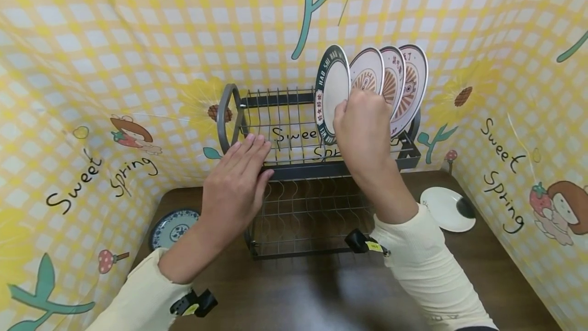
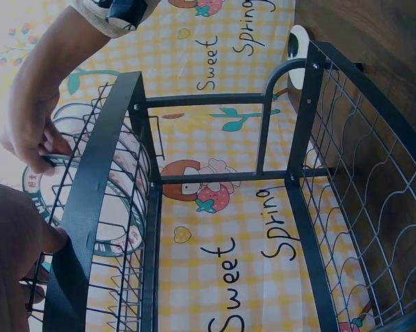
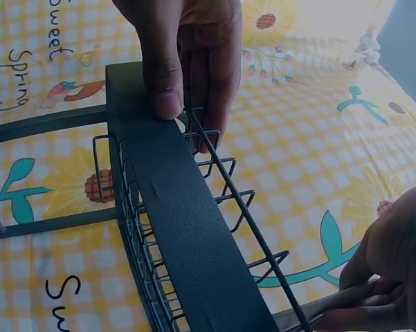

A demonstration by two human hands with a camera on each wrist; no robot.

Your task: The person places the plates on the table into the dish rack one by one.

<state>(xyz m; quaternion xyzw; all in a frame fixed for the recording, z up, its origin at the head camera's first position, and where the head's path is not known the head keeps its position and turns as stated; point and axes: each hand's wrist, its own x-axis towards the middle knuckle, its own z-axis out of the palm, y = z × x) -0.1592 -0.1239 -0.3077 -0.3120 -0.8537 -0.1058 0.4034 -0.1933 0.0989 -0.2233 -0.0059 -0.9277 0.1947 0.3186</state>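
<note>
Green-rimmed plate (image 1: 332,93) stands on edge at top of dark rack (image 1: 331,169), leftmost in row with three patterned plates (image 1: 394,86); right hand (image 1: 367,129) pinches it in firm grip. Left hand (image 1: 236,183) rests straight-fingered on rack, thumb against front rail (image 1: 294,172). On table (image 1: 280,295): blue-patterned plate (image 1: 174,229) at left, white plate (image 1: 441,210) at right.

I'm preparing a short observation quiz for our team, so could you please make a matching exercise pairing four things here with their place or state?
1. left hand
2. right hand
3. blue-patterned plate
4. white plate with a dark patch

a. on the table, right of the rack
b. holding the front rail
c. gripping the green-rimmed plate
d. on the table, left of the rack

Pairs: 1-b, 2-c, 3-d, 4-a
</note>
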